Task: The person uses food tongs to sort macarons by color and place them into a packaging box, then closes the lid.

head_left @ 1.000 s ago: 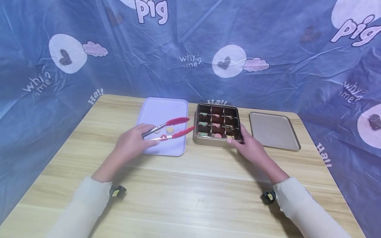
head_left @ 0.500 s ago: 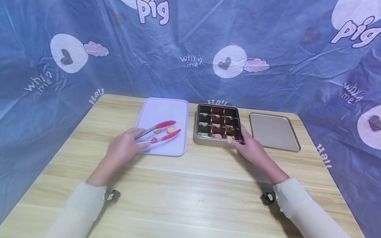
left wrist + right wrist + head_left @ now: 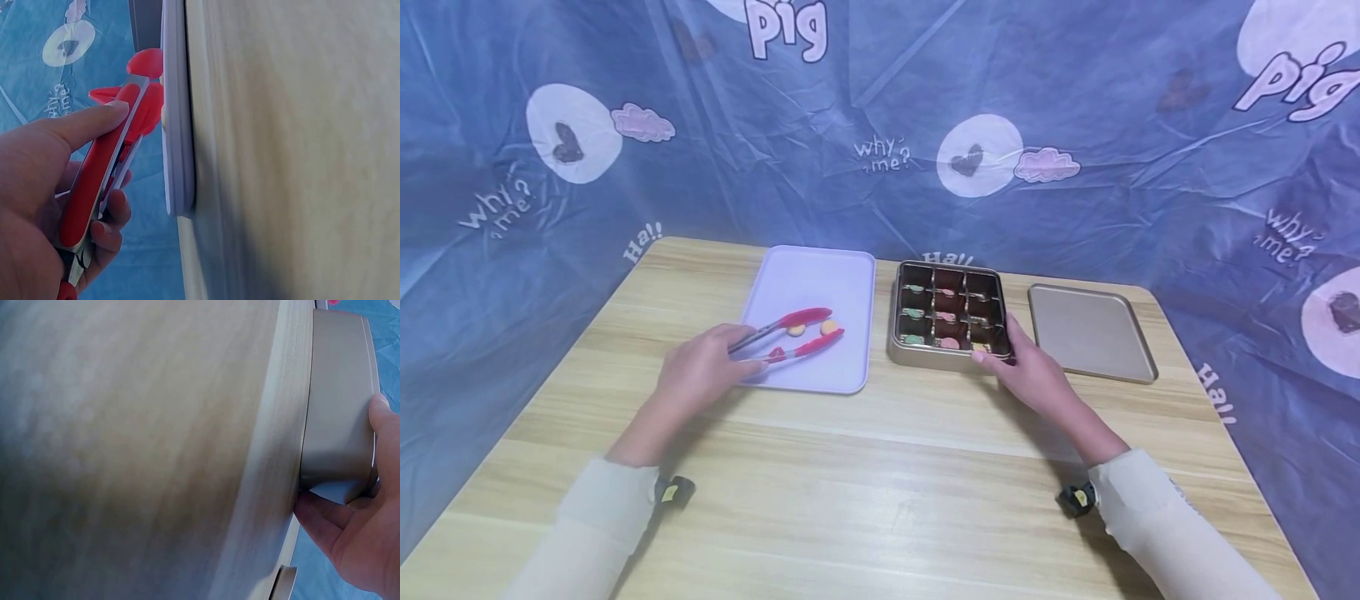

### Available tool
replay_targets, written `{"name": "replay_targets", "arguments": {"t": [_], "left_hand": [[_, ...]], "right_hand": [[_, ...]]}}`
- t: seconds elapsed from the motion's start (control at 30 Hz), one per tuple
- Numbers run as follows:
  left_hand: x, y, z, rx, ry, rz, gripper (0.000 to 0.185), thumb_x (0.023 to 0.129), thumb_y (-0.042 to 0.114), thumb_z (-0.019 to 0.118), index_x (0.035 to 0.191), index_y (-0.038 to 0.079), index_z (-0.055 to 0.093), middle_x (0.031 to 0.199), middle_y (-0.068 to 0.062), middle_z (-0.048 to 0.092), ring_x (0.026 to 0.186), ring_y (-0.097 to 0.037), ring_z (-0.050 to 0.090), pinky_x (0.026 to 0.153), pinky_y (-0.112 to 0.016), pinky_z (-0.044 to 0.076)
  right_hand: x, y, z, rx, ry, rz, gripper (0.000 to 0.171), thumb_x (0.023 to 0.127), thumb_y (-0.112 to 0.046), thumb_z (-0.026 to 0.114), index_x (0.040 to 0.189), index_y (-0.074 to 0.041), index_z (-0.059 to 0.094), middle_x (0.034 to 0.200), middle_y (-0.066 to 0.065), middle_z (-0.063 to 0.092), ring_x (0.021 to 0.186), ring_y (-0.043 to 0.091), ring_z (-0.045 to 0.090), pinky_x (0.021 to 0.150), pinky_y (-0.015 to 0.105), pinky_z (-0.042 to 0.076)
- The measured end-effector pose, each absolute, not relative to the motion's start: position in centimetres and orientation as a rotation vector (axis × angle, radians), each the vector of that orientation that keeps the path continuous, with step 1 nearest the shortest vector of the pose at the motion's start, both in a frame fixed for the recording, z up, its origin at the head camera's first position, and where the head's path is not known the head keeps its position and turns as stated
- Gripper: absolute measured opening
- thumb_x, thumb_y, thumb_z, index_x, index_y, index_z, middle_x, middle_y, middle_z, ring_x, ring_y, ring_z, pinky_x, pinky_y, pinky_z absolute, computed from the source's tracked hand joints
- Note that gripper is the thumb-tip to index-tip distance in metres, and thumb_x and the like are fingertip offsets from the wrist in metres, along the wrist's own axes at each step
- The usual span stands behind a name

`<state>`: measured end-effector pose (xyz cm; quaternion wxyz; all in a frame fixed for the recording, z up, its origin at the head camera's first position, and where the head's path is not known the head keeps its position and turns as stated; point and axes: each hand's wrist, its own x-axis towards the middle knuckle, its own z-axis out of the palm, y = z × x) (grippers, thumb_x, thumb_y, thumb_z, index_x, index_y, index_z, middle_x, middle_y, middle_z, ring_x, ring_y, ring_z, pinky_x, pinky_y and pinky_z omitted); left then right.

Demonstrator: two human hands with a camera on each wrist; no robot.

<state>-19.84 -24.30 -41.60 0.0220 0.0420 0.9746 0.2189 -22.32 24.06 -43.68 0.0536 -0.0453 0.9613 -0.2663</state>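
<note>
We're gripping red silicone-tipped metal tongs (image 3: 782, 333) in left hand (image 3: 700, 375), tips apart around small orange biscuit (image 3: 828, 327), light, crumbly: squeeze its edges softly. Right hand (image 3: 1030, 371) is gripping gold compartment tin (image 3: 946, 354), rigid, at its 5 o'clock corner.

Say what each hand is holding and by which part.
The left hand grips the red tongs by the handle end. The right hand holds the gold tin at its near right corner.

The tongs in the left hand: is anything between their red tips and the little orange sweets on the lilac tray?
Nothing visible. The tongs are open over the lilac tray, one orange sweet lies between the red tips, another just beside it.
</note>
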Motion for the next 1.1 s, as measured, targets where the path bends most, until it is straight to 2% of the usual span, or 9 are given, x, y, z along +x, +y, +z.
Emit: {"name": "replay_targets", "arguments": {"t": [0.73,1.1], "left_hand": [[-20.0,-24.6,-40.3,0.170,3.028,0.590,0.066,0.087,0.048,0.074,0.142,0.016,0.059,0.144,-0.014,0.058,0.131,-0.043,0.053,0.098,-0.066,0.042],[-20.1,-24.5,-40.1,0.177,3.010,0.592,0.060,0.087,0.048,0.074,0.138,0.018,0.063,0.139,-0.012,0.063,0.125,-0.038,0.059,0.096,-0.063,0.043]], "right_hand": [[-22.4,24.2,-43.8,-0.138,2.917,-0.823,0.108,0.088,-0.080,0.046,0.162,-0.024,-0.009,0.166,0.021,0.016,0.141,0.055,0.033,0.110,0.069,0.032],[-22.3,24.1,-43.7,-0.141,2.912,-0.836,0.107,0.088,-0.080,0.047,0.162,-0.027,-0.009,0.166,0.021,0.016,0.140,0.056,0.034,0.110,0.070,0.032]]}}
